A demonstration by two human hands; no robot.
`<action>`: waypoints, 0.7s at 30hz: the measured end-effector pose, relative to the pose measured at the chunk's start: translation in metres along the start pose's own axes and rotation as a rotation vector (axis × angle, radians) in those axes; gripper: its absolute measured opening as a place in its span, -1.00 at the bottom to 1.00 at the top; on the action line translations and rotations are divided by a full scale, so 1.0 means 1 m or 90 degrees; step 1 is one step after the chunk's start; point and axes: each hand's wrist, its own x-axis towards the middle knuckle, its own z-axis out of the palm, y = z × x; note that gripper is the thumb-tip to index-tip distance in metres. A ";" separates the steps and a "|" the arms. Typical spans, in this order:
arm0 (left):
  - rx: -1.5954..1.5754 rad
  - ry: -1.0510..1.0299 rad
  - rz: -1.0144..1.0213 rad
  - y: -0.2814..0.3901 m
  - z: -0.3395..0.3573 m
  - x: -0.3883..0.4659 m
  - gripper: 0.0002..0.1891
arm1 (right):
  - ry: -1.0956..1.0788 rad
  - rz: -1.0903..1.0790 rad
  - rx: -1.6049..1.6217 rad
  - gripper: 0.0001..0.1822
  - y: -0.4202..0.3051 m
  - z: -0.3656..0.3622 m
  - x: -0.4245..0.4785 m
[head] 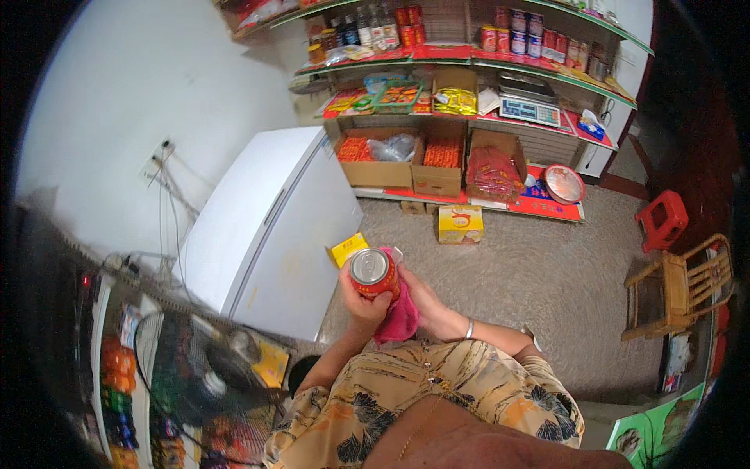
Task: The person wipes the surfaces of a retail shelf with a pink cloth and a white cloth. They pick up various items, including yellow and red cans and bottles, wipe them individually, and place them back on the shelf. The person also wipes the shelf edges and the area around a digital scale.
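In front of my body, a red drink can (373, 281) with a silver pull-tab lid is held upright. My left hand (360, 305) wraps around its near and left side, the thumb across the front. A pink cloth (401, 319) hangs down beside the can. My right hand (425, 305) has the cloth against the can's right side; the fingertips there are partly hidden. Beyond the can, a yellow carton (350, 247) stands on the floor near the freezer, its lower part covered by the can and my left hand.
A white chest freezer (293, 246) fills the left side. Ahead are shelves (445, 55) with cans, bottles, open cardboard boxes (375, 173) and a weighing scale (530, 110). A yellow box (460, 224) sits on the floor. At right are a red stool (665, 217) and a wooden chair (674, 287).
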 end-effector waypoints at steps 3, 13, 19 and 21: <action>-0.027 -0.068 -0.002 -0.030 0.013 0.050 -0.24 | 0.080 -0.019 -0.002 -0.52 -0.039 0.007 0.034; 0.059 -0.246 0.030 -0.131 0.085 0.155 -0.10 | 0.129 -0.060 -0.067 -0.48 -0.127 -0.054 0.119; -0.102 -0.163 -0.124 -0.172 0.159 0.237 -0.34 | 0.058 -0.020 -0.060 -0.50 -0.213 -0.095 0.182; -0.202 -0.091 -0.220 -0.190 0.183 0.271 -0.41 | 0.060 0.002 -0.146 -0.52 -0.255 -0.110 0.201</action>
